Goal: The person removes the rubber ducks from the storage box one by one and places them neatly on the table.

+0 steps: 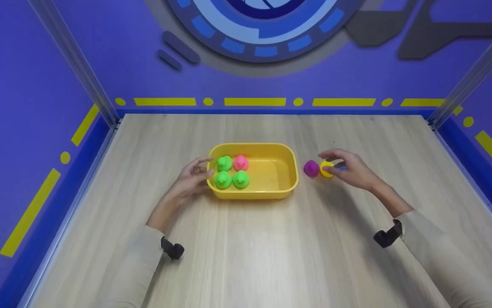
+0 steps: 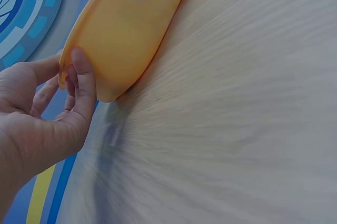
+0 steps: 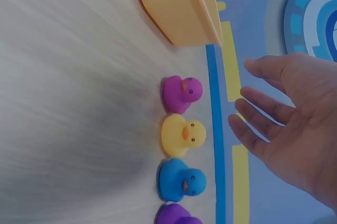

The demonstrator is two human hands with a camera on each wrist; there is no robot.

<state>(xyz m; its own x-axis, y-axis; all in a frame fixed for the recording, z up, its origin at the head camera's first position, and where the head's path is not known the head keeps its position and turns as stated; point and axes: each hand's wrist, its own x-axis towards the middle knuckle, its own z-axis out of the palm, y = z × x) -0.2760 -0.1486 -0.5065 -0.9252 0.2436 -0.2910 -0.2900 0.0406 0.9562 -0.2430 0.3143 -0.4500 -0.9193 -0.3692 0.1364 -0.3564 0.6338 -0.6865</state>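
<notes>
My left hand [image 1: 192, 177] grips the left end of a yellow plastic tub [image 1: 271, 194]; in the left wrist view its thumb lies against the outer wall and the fingers are at the rim. Inside the tub's left half sit three green rubber ducks [image 1: 240, 179] and a pink rubber duck [image 1: 240, 163]. My right hand [image 1: 350, 168] hovers over a row of ducks right of the tub, fingers spread and holding nothing. That row shows a magenta duck [image 3: 181, 94], a yellow duck [image 3: 182, 134] and a blue duck [image 3: 181, 180]. From above, the hand mostly hides the blue one.
A purple duck [image 3: 179, 215] stands at the row's far end, cut off by the right wrist view's lower edge. The wooden table [image 1: 263, 248] is bordered by blue panels [image 1: 271, 85] at the back and both sides.
</notes>
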